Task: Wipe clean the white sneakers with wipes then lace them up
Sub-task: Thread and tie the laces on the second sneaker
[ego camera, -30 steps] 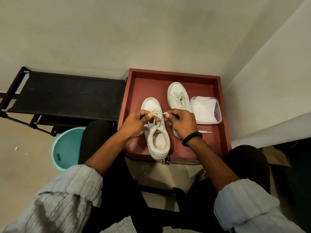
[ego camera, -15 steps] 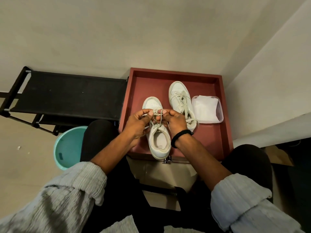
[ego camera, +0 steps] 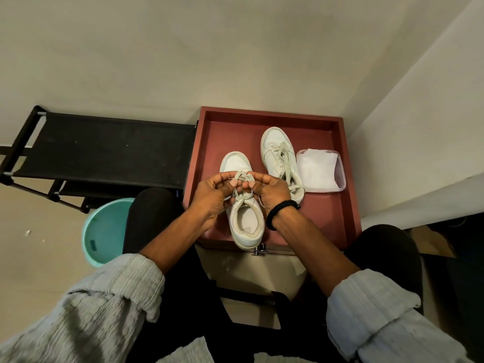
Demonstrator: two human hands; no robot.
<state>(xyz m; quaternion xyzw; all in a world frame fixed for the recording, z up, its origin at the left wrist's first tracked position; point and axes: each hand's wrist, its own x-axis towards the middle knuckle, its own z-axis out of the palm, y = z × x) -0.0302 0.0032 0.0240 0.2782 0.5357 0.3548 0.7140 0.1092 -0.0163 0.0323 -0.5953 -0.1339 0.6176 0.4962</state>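
Note:
Two white sneakers stand in a red tray (ego camera: 327, 213). The near sneaker (ego camera: 245, 221) points away from me, its heel at the tray's front edge. Over its tongue my left hand (ego camera: 212, 197) and my right hand (ego camera: 272, 191) meet, each pinching a loop of its pale lace (ego camera: 242, 193). The far sneaker (ego camera: 277, 153) lies to the right and further back, laced, with loose lace ends trailing toward my right hand. A clear tub of white wipes (ego camera: 318, 169) sits at the tray's right side.
A black folding rack (ego camera: 104, 153) stands left of the tray against the wall. A teal bucket (ego camera: 102, 231) sits on the floor by my left knee. A wall corner closes in on the right. A metal latch (ego camera: 259, 250) is at the tray's front edge.
Both hands have drawn together over the near sneaker's tongue. My right hand moved left, off the far sneaker's side, and the lace ends now form loops between the fingertips.

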